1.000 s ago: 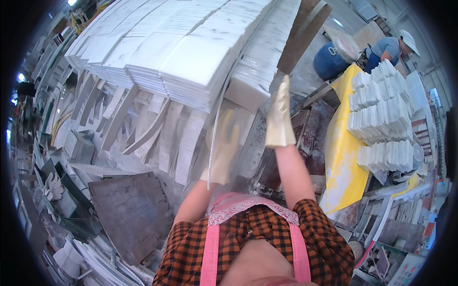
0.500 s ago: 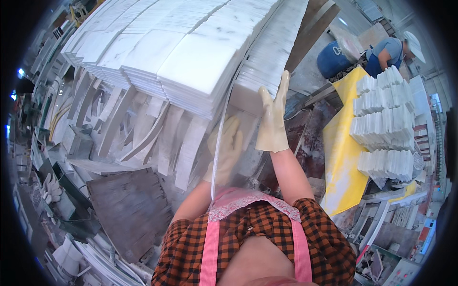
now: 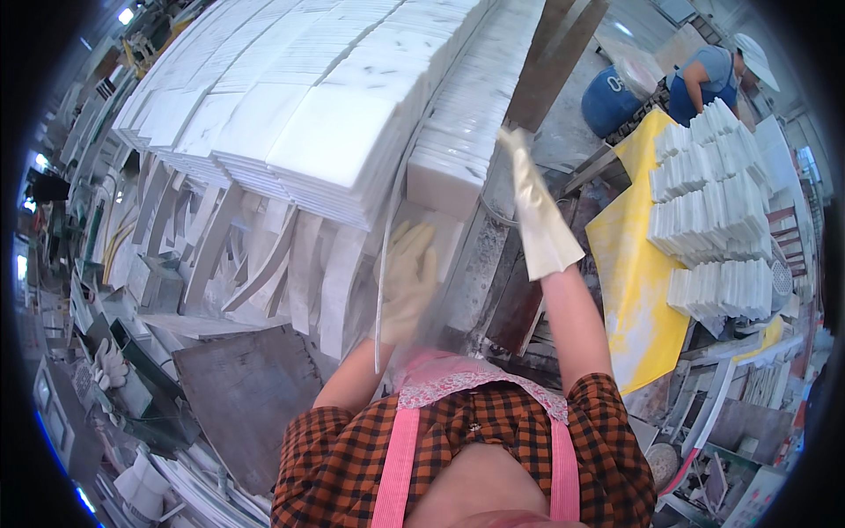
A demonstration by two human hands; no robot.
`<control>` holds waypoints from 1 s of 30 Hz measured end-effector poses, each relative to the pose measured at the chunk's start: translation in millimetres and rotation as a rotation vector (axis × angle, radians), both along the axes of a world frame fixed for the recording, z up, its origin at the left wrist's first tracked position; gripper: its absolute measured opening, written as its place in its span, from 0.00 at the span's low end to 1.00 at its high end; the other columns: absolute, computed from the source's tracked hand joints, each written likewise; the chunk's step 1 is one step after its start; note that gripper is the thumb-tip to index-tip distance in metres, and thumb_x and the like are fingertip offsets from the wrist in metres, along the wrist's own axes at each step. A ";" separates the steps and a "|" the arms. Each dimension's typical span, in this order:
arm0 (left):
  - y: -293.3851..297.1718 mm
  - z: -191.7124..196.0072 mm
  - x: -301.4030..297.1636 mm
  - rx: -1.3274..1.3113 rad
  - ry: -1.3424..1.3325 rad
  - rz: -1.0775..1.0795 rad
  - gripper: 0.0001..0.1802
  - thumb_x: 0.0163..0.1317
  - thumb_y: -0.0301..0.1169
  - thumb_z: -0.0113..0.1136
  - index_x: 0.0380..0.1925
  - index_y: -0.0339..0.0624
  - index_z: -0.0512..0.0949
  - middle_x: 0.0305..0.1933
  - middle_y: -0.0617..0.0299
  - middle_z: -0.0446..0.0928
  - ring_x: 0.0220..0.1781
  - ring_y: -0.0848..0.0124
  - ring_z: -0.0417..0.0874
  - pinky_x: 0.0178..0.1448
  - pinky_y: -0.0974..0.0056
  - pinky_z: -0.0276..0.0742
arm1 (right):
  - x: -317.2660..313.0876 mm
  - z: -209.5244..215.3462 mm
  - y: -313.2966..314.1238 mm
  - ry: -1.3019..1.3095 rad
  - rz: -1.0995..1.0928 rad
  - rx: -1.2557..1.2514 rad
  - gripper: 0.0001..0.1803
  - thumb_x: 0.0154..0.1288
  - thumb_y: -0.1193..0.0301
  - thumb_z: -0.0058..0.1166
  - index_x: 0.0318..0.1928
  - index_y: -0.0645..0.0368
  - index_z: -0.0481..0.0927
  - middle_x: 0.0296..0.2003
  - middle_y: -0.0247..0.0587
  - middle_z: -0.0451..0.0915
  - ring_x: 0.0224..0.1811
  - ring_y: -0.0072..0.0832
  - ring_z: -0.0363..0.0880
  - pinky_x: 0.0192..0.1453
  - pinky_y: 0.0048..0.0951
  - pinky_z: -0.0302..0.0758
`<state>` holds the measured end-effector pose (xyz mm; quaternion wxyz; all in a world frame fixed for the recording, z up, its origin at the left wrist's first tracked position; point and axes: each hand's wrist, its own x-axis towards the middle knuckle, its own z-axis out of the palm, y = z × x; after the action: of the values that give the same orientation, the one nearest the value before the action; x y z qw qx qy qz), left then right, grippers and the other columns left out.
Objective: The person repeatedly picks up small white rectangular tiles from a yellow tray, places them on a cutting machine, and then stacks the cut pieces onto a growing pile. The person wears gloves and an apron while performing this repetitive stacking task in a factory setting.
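One cream-rubber-gloved left hand [image 3: 405, 283], loosely spread, at seven o'clock from close-packed row of rectangular white marble tiles [image 3: 466, 132]; matching right hand [image 3: 530, 192], grip unclear, at four o'clock. Best handled edge-aligned, pressure even.

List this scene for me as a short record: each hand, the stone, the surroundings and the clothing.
Left hand: pale glove, fingers extended, below the near end of the narrow row of white slabs; contact unclear
Right hand: pale glove, raised beside that row's right side; grip unclear
Left: broad stacks of white slabs
Right: smaller white pieces, yellow sheet
Background: blue drum, co-worker in a pale hat
Clothing: checked shirt, pink apron
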<state>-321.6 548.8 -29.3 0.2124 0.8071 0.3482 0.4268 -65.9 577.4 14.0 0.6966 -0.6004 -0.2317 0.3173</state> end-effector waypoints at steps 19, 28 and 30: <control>-3.4 6.5 -3.1 -0.094 -0.083 -0.023 0.16 0.62 0.21 0.62 0.51 0.39 0.84 0.55 0.50 0.84 0.63 0.43 0.80 0.68 0.47 0.76 | -63.3 77.8 32.3 -1.740 0.349 -0.257 0.20 0.72 0.63 0.50 0.52 0.68 0.83 0.58 0.53 0.80 0.59 0.43 0.79 0.64 0.43 0.70; -1.3 15.0 -3.4 -0.140 -0.027 -0.048 0.15 0.62 0.22 0.62 0.49 0.38 0.85 0.52 0.49 0.85 0.61 0.42 0.81 0.67 0.47 0.76 | -60.3 74.8 35.6 -1.789 0.432 -0.278 0.21 0.72 0.62 0.51 0.50 0.69 0.84 0.59 0.53 0.81 0.64 0.43 0.78 0.72 0.47 0.66; -1.2 12.9 -2.5 -0.112 -0.007 -0.030 0.14 0.62 0.22 0.62 0.48 0.38 0.85 0.52 0.50 0.85 0.59 0.42 0.82 0.68 0.48 0.76 | -47.0 75.1 32.9 -1.728 0.473 -0.173 0.23 0.74 0.61 0.52 0.56 0.68 0.83 0.62 0.53 0.80 0.67 0.46 0.76 0.79 0.46 0.60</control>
<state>-324.1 547.6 -16.5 0.2650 0.7976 0.3586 0.4063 -112.9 610.3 89.1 0.1484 -0.6165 -0.7676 -0.0932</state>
